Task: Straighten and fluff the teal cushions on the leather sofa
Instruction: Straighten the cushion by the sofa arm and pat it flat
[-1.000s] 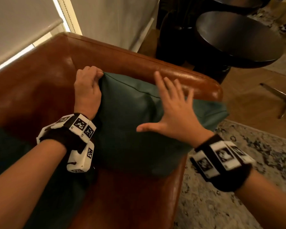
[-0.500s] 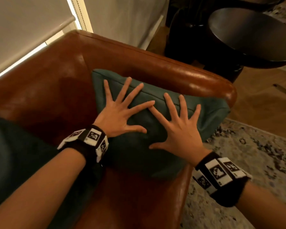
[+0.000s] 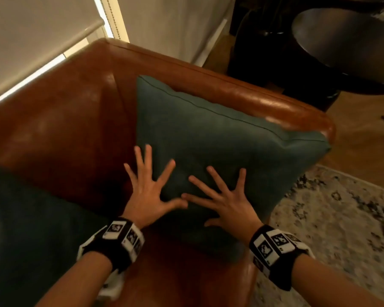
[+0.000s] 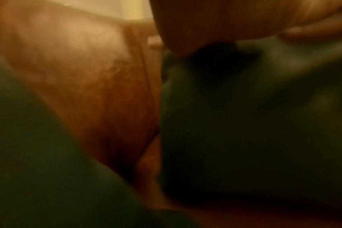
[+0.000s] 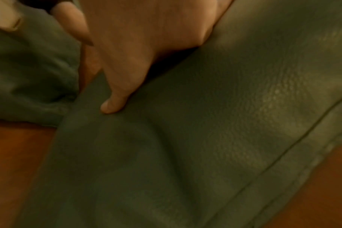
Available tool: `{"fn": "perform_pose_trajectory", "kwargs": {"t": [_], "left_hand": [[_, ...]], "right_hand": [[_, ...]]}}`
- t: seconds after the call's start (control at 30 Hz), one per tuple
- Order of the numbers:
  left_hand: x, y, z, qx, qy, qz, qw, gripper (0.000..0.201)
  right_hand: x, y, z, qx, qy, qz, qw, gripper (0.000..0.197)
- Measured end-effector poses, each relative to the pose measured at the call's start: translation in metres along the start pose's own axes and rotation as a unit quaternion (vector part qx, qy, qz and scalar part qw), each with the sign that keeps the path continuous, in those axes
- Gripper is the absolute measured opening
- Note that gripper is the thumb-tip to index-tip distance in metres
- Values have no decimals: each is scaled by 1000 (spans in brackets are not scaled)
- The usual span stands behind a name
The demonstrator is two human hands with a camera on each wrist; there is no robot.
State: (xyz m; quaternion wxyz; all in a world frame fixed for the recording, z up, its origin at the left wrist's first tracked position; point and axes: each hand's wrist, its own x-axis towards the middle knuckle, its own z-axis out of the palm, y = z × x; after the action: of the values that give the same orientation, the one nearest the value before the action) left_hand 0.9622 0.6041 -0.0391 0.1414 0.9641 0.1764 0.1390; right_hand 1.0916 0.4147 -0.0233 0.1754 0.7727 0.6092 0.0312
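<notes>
Head view shows a teal cushion (image 3: pixel 220 147) at frame centre, leaning against the brown leather sofa (image 3: pixel 60 120) arm. Both hands lie flat on its lower face with fingers straight and spread: left hand (image 3: pixel 150 193) at the cushion's lower-left edge, right hand (image 3: pixel 226 202) just beside it, index finger and left thumb nearly touching. A second teal cushion (image 3: pixel 24 229) sits at lower left.

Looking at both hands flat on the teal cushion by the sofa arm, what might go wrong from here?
The teal cushion's right corner already juts past the end of the sofa arm; further pressing from the left hand and right hand may nudge it off toward the rug. Flat palms could also flatten rather than fluff it.
</notes>
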Motion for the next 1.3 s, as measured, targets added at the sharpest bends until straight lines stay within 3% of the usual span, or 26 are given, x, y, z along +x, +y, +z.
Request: {"fn": "perform_pose_trajectory", "kwargs": {"t": [0.1,0.33,0.47,0.57,0.63,0.7,0.77,0.83,0.93,1.0,1.07,1.13,1.2,1.3], "left_hand": [[1,-21,22,96,-104,50,989,121],[9,-7,25,116,-132,28,984,141],[13,-5,19,132,-170,-5,977,150],[14,-1,-4,171,-132,39,976,151],[27,5,-17,190,-96,117,970,153],[49,15,-23,206,-120,159,958,156],[67,27,-22,209,-168,140,953,156],[75,32,-16,226,-211,112,944,152],[74,33,-16,223,-248,100,937,147],[68,30,-27,197,-220,133,946,135],[65,22,-43,151,-158,141,965,105],[71,17,-66,86,-55,99,990,69],[96,9,-89,27,25,35,999,51],[137,-12,-113,-20,-14,6,1000,50]], "right_hand": [[11,7,7,-18,12,-8,1000,118],[-9,11,8,-15,32,-10,999,119],[0,21,7,-2,-16,-5,1000,120],[-13,5,-6,13,76,-3,997,106],[-15,6,-21,17,146,19,989,94],[-4,20,-30,14,158,57,986,96],[7,35,-31,26,122,82,989,102],[11,40,-25,37,82,93,992,104],[15,39,-19,40,80,92,992,104],[14,37,-25,35,91,89,991,103],[9,36,-36,37,116,88,989,100],[1,40,-49,63,169,129,975,87],[-4,57,-59,82,201,211,953,70],[-14,92,-65,156,212,321,910,57]]}}
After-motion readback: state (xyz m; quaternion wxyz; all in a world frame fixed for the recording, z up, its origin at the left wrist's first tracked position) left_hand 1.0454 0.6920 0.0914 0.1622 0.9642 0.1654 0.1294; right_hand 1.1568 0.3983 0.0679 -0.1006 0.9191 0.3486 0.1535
